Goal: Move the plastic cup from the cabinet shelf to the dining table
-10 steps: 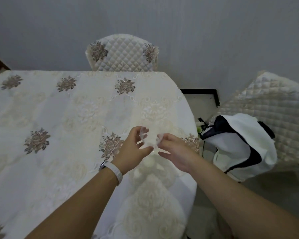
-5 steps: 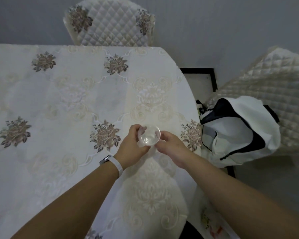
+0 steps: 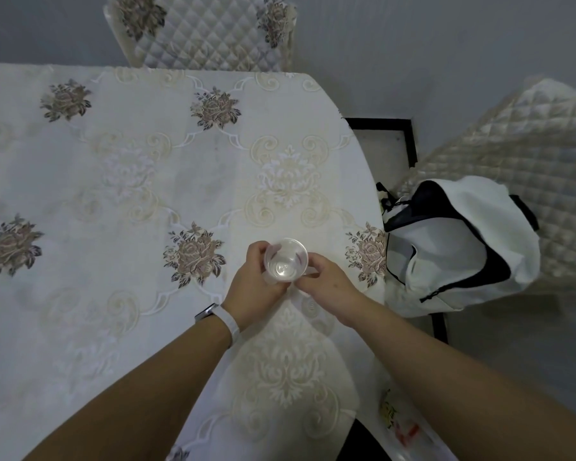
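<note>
A clear plastic cup (image 3: 286, 260) stands upright, mouth up, over the dining table (image 3: 120, 181) near its right edge. My left hand (image 3: 256, 287) wraps the cup's left side, and a white band sits on that wrist. My right hand (image 3: 326, 284) pinches the cup's right side with its fingertips. The cup's base is hidden by my fingers, so I cannot tell whether it touches the embroidered cream cloth.
A quilted chair (image 3: 200, 28) stands at the table's far side. To the right, a white and black bag (image 3: 456, 247) rests on another quilted chair (image 3: 519, 151). A plastic wrapper (image 3: 403, 424) lies at the lower right by the table's edge.
The view has tilted down and moved closer over the table. Both hands have kept hold of the cup and brought it lower, with its open mouth now facing up at me.
</note>
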`<state>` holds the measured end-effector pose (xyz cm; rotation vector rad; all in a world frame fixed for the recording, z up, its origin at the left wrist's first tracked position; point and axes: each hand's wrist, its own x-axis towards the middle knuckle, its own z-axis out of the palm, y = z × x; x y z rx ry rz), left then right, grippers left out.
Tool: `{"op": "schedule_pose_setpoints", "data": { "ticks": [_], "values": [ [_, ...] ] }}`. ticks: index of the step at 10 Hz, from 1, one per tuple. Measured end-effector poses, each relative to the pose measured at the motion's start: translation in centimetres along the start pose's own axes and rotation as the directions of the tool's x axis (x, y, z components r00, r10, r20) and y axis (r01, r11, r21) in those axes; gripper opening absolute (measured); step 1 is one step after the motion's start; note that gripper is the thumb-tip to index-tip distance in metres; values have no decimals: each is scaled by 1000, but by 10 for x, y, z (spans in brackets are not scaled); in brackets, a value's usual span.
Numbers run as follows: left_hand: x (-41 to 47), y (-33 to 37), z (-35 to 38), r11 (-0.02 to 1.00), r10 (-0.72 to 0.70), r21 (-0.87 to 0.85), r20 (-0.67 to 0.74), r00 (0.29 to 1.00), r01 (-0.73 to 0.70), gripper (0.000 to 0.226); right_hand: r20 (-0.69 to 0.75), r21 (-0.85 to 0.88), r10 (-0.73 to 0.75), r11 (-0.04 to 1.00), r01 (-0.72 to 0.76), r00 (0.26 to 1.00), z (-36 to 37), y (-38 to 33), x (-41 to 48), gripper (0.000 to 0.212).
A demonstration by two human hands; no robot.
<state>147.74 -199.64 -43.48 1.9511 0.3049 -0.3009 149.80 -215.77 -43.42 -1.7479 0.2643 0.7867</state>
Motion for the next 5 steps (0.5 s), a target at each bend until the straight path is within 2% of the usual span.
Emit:
{"op": "schedule_pose_setpoints", "data": {
  "ticks": [1, 3, 5],
  "values": [
    [-1, -2, 1, 1000, -5, -4, 0, 1000, 5, 62, -3, -35, 4, 999, -4, 1000, -1, 0, -2, 45],
    [-6, -9, -4, 1000, 5, 13, 38, 999, -6, 88, 6, -119, -14, 993, 14, 1000, -7, 2, -6, 49],
    [-27, -5, -27, 991, 24, 130, -43, 999, -19, 72, -61, -362, -79, 931, 52, 995, -27, 4, -11, 51]
  ]
}}
